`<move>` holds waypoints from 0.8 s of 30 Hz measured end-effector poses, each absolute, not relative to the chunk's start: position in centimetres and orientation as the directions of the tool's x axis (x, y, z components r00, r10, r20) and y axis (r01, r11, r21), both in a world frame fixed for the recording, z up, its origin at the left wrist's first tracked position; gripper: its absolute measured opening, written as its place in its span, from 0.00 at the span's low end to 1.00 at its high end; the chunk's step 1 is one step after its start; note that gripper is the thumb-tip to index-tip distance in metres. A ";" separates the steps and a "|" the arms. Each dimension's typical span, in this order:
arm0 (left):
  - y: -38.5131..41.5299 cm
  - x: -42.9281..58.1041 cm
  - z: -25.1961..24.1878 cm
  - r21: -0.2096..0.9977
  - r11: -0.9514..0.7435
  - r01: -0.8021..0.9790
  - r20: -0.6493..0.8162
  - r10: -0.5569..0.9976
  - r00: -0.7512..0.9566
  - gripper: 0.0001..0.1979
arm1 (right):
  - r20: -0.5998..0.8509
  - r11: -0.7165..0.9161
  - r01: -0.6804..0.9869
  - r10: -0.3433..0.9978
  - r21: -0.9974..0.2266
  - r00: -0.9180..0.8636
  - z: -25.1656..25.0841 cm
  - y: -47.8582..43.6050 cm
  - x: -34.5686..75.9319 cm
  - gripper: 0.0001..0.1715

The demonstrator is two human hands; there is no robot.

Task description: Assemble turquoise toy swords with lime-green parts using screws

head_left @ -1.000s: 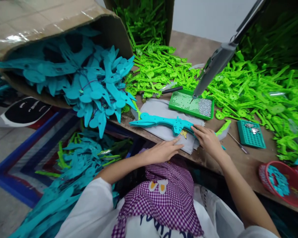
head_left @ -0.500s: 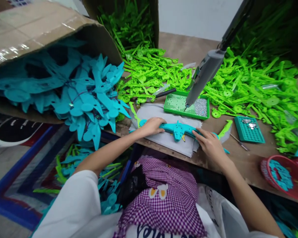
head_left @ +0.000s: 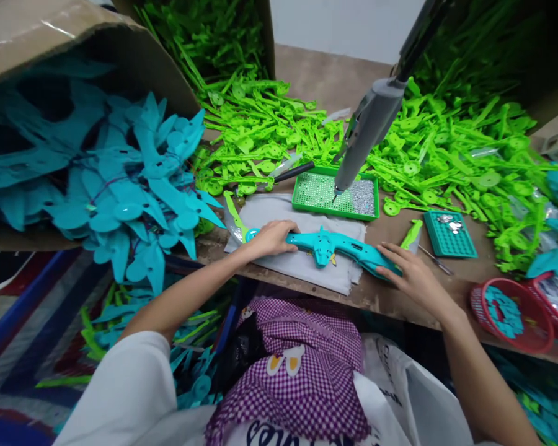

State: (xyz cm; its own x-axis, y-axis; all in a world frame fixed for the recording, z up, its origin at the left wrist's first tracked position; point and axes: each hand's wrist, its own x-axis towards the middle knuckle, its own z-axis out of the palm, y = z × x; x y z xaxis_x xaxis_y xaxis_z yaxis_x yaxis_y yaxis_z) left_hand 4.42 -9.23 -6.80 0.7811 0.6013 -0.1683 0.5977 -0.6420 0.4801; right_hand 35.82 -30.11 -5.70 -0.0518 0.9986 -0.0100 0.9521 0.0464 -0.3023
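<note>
A turquoise plastic toy piece [head_left: 324,248], long and curved with an animal-like head in its middle, lies across a grey cloth [head_left: 302,272] at the bench's front edge. Lime-green blades [head_left: 411,235] stick out by its two ends. My left hand [head_left: 275,238] is closed round its left arm. Near the right end, my right hand [head_left: 411,269] grips the arm with fingers above and thumb below. Over the cloth's far side hangs a grey electric screwdriver [head_left: 363,133], its bit above a green tray [head_left: 316,212] of small screws.
Heaps of lime-green parts [head_left: 260,124] cover the back of the bench. At left, a cardboard box [head_left: 74,31] spills turquoise parts [head_left: 121,179]. A teal tray [head_left: 453,241] and a red basket [head_left: 478,310] stand at right. A thin metal rod [head_left: 439,261] lies beside the teal tray.
My right hand has slid outward along the toy piece to its right end, uncovering more of that arm. My left hand keeps its place on it. The whole view has shifted slightly.
</note>
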 end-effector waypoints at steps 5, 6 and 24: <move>-9.0 4.7 -6.5 0.513 -0.616 0.598 -0.192 0.596 0.780 0.17 | 0.044 0.120 0.965 0.993 -0.234 -0.112 -5.5 -28.7 34.0 0.35; -9.0 4.8 -6.3 0.514 -0.614 0.599 -0.196 0.595 0.779 0.17 | 0.052 0.142 0.964 0.990 -0.223 -0.134 -5.5 -28.0 33.2 0.35; -10.0 3.8 -7.0 0.538 -0.687 0.489 -0.089 0.531 0.843 0.25 | 0.053 0.254 0.961 0.967 -0.113 -0.249 -7.8 -24.1 30.2 0.26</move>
State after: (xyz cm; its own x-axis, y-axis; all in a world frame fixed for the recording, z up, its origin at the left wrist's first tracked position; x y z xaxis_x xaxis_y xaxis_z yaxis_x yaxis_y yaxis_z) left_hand 3.79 -9.96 -6.96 0.8428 0.5307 -0.0893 0.4892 -0.6865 0.5379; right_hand 30.16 -24.10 -7.82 -0.2491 0.9670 0.0527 0.9606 0.2537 -0.1135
